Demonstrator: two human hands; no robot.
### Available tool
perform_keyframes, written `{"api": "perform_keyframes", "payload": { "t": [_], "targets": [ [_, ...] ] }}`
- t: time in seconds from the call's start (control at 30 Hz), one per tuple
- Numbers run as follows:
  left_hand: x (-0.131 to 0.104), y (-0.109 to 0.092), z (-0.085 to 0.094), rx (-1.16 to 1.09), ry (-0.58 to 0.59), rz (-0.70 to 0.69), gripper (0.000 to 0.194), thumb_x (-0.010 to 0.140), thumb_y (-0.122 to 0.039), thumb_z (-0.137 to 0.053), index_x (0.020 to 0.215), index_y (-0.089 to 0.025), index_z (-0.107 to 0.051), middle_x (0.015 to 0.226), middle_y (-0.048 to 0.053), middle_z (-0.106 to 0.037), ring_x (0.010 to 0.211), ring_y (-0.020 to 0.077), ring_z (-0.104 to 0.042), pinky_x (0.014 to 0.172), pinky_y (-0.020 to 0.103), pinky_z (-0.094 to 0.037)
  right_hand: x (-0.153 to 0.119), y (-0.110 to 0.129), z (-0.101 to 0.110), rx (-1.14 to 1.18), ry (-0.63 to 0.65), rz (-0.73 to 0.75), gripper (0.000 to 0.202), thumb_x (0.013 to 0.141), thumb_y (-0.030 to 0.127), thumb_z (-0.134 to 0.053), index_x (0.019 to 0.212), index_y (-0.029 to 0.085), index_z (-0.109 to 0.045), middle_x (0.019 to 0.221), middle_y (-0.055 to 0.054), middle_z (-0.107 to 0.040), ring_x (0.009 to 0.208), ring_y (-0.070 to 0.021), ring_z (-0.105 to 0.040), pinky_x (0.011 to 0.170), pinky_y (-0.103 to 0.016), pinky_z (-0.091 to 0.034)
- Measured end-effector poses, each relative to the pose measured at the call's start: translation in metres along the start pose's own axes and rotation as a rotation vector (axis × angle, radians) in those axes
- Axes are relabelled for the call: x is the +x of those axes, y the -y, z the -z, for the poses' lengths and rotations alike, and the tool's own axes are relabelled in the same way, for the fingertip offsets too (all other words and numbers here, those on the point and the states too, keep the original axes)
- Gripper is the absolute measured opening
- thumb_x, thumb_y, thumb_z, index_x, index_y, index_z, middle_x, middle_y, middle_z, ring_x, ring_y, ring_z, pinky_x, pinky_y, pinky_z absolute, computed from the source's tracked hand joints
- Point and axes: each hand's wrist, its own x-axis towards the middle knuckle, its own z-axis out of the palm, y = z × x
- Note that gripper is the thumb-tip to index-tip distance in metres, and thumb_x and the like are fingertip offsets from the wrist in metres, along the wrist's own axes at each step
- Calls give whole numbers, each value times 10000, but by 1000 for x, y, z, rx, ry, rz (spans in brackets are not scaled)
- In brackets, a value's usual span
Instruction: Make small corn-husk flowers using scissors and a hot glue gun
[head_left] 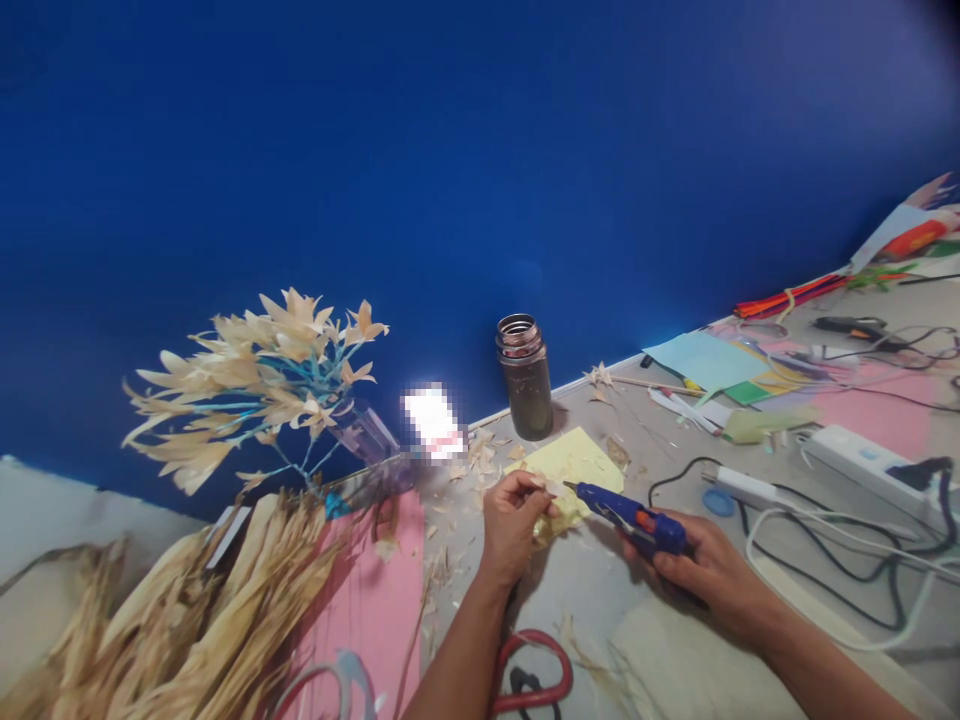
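My right hand is wrapped around a blue hot glue gun, its nozzle pointing left. Close to that nozzle, my left hand is closed in a pinch on a small pale piece, which looks like a bit of dried husk; its exact shape is hard to make out. Under the fingertips lies a yellow sheet of paper with shiny dried glue on it. Red-handled scissors rest below my left forearm, partly hidden by it.
A dark open bottle stands by the blue wall. Husk flowers in a glass vase, a pile of dried husks and pink paper are at left. Cables, a white power strip and coloured papers lie at right.
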Motion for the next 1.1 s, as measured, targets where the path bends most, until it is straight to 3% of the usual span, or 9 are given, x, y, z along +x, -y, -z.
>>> {"api": "perform_keyframes", "payload": {
  "t": [0.43,0.57,0.77,1.1],
  "targets": [
    [1,2,1,-9,-5,-12,153,625,-155,-753,708,-167,-624,615,-39,-631,485,115,-607,540,230,-462,-1,-2,1,5,-19,0,511,762,622,-690,911,134,-678,660,-4,-536,498,-88,-353,456,-231,-223],
    [1,3,1,-12,8,-11,158,633,-165,-762,714,-167,-626,630,-36,-639,494,116,-611,542,231,-466,0,6,-1,-68,-42,40,506,742,628,-701,860,136,-698,697,-42,-598,556,-123,-414,486,-249,-288],
    [1,3,1,3,-7,-13,146,634,-162,-751,704,-167,-623,614,-43,-622,485,114,-603,536,231,-456,-1,5,0,-44,-59,57,532,739,655,-688,864,138,-701,678,-35,-584,549,-126,-416,477,-249,-288],
    [1,3,1,16,-6,-15,131,636,-152,-740,709,-165,-632,600,-45,-622,481,104,-595,544,225,-451,1,15,-2,-128,-80,79,450,744,588,-696,838,148,-712,724,-61,-660,596,-165,-519,515,-267,-390]
  ]
}}
